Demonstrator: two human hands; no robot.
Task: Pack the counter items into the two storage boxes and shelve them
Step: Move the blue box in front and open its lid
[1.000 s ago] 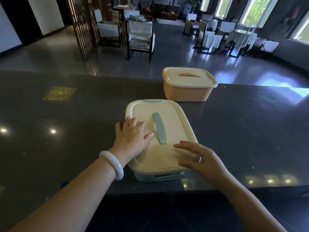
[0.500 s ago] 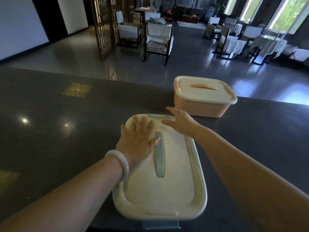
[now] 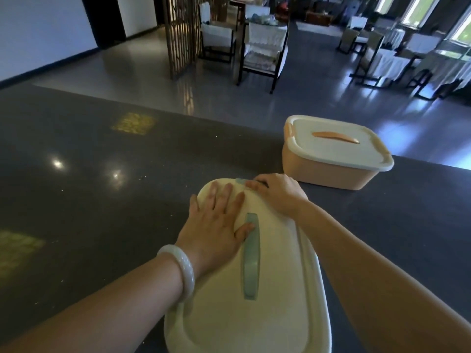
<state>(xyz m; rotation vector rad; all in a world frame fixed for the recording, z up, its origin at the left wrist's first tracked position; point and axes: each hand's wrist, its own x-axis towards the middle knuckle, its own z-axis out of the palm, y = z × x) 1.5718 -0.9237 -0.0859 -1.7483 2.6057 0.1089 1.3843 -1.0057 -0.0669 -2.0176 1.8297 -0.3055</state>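
Reaching across the near box (image 3: 254, 289), the right hand (image 3: 277, 193) has travelled from the box's near edge a second ago to its far end, where it now curls over the rim beside the small blue clasp (image 3: 240, 181). Its fingers (image 3: 254, 185) are bent down onto that edge; whether they actually pinch the clasp or only press beside it cannot be told from here. The left hand (image 3: 216, 225) has stayed where it was, lying flat and spread on the cream lid (image 3: 280, 276), thumb touching the long blue handle (image 3: 251, 253), gripping nothing, simply holding the lid down.

The near box sits at the front of the dark tabletop (image 3: 102, 200), close to the person. The orange box (image 3: 334, 151) stands farther back and to the right, well apart, its white lid on and nobody touching it. No loose items show anywhere on the tabletop.

That shift of the right hand reads as working round the lid, seating or latching the far end while the other hand steadies it. With both boxes lidded and nothing left lying out, packing looks done or nearly so; what likely remains is to finish closing this lid, then carry both boxes to the shelf, which is not in view.
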